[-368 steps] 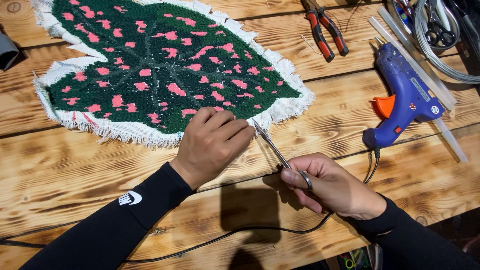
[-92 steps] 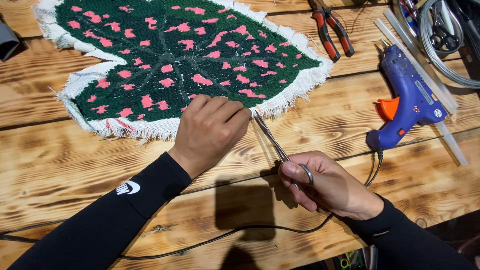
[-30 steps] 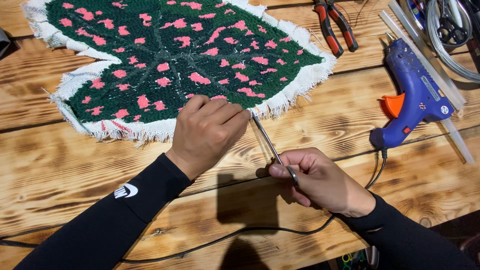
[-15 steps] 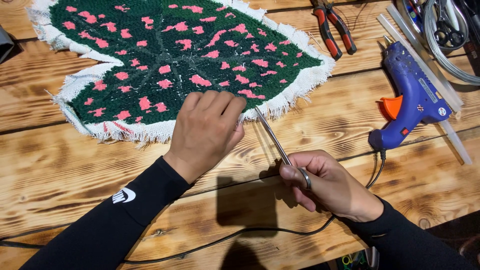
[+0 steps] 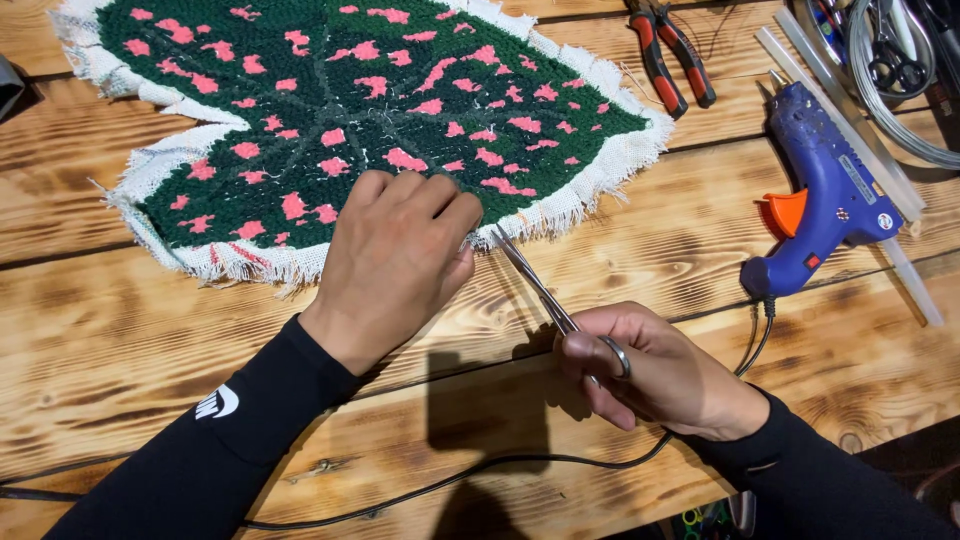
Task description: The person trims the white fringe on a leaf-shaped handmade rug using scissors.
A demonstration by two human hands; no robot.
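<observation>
While the left hand (image 5: 400,255) presses flat on the rug (image 5: 370,110) near the table's (image 5: 130,370) far edge, the right hand (image 5: 655,370), fingers closed through the scissors (image 5: 540,285) loops, should cut the white fringe in short snips, blades clear of the fingers.

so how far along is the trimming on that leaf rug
Done: can't tell; white fringe shows along every visible edge of the leaf rug. In hand: the left hand presses the near edge while the right hand holds scissors, tips at the fringe. Left: the ragged fringe along the right edge.
</observation>
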